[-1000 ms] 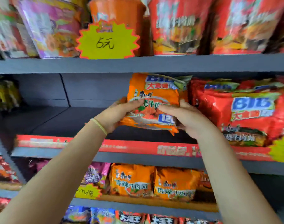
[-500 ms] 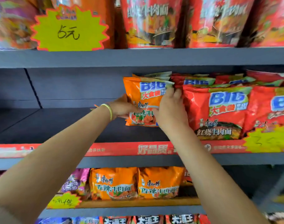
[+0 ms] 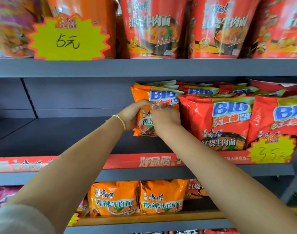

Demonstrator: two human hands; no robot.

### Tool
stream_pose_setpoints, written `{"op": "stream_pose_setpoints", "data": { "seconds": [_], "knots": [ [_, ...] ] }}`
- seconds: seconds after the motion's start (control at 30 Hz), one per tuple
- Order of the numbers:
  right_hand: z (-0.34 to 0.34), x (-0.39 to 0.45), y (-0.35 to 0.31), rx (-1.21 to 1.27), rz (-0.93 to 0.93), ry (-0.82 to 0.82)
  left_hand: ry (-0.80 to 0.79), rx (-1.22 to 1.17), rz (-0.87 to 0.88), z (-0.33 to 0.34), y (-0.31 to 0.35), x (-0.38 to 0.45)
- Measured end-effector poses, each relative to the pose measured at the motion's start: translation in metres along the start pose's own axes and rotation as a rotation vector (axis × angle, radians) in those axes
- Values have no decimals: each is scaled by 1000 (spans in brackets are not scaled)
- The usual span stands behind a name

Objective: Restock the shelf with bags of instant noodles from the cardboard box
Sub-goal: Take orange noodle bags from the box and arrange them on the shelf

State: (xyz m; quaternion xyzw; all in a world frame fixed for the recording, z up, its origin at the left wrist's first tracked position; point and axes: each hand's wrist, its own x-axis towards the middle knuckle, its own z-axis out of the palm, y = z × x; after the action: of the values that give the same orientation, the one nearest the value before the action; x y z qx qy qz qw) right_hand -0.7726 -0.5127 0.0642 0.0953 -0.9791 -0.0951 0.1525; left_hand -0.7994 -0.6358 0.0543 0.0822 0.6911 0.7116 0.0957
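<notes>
Orange foil bag of instant noodles (image 3: 145, 92), printed with a blue "BIG" panel, stands upright on the dark grey middle shelf (image 3: 60, 137). It sits at the left end of the stocked row, touching the red foil noodle bags (image 3: 217, 119) on its right. More orange bags of the same print are stacked directly behind it; only their top seams show.

My left hand (image 3: 131, 115) grips the bag's left edge, fingers curled over the front of it, thumb side hidden. A thin yellow-green band (image 3: 120, 121) circles that wrist. My right hand (image 3: 166, 118) lies over the lower front of the same bag, fingers bent against the foil near the top of the printed panel; from this angle I cannot tell whether it pinches the bag or only presses it. Both forearms reach up and in from the bottom of the view; a grey sleeve (image 3: 21, 220) shows at the lower left.

Left half of the middle shelf is bare grey board. A red printed strip (image 3: 154, 162) runs along the shelf's front edge, with a yellow starburst price tag (image 3: 271, 149) at its right end.

Upper shelf: red cup noodle tubs (image 3: 152, 27) in a row, and a yellow starburst tag reading "5元" (image 3: 68, 38) at the left.

Lower shelf: two smaller orange noodle bags (image 3: 137, 198) side by side, touching. Cardboard box: not visible in this view.
</notes>
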Motion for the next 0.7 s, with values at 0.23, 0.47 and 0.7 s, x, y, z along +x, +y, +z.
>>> {"op": "stream_pose_setpoints", "data": {
  "seconds": [0.23, 0.47, 0.7],
  "knots": [
    [4, -4, 3, -35, 0, 9, 90, -12, -17, 13, 3, 1],
    [3, -11, 9, 23, -38, 6, 137, 46, -80, 14, 7, 2],
    [-6, -31, 1, 367, -218, 357, 590, 308, 166, -9, 23, -41]
  ]
}}
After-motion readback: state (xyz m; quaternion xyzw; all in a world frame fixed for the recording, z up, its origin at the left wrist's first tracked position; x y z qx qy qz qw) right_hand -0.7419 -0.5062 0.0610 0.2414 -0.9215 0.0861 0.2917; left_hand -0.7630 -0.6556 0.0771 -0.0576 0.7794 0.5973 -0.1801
